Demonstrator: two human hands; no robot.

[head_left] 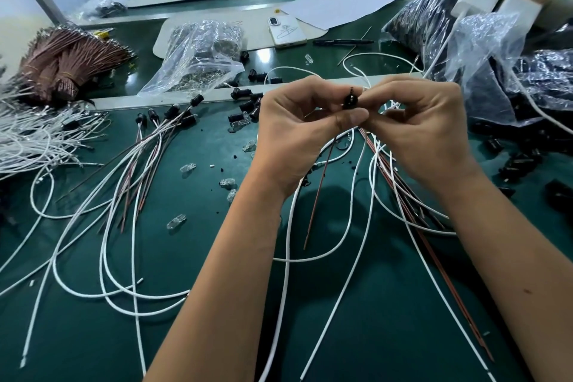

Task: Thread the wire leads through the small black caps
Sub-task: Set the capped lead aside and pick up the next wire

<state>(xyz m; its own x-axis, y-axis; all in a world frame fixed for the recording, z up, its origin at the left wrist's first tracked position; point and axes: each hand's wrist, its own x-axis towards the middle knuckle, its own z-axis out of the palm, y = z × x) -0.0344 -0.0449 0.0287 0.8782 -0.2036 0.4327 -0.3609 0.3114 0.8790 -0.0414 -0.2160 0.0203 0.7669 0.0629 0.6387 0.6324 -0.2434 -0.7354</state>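
Observation:
A small black cap (351, 100) is held up above the green table (192, 257), pinched between both hands. My left hand (297, 133) grips it from the left with thumb and fingertips. My right hand (421, 130) pinches the wire ends at the cap's right side. A brown wire lead (319, 192) and a white wire lead (288, 245) hang down from the cap between my forearms. Several finished leads with black caps (173, 112) lie fanned out at the left.
Loose black caps (248, 104) and clear small bulbs (176, 221) are scattered on the table. Brown wire bundles (65, 62) and white wires (34, 136) lie far left. Plastic bags of parts (201, 53) and black parts (465, 49) sit behind; a phone (286, 31) lies beyond.

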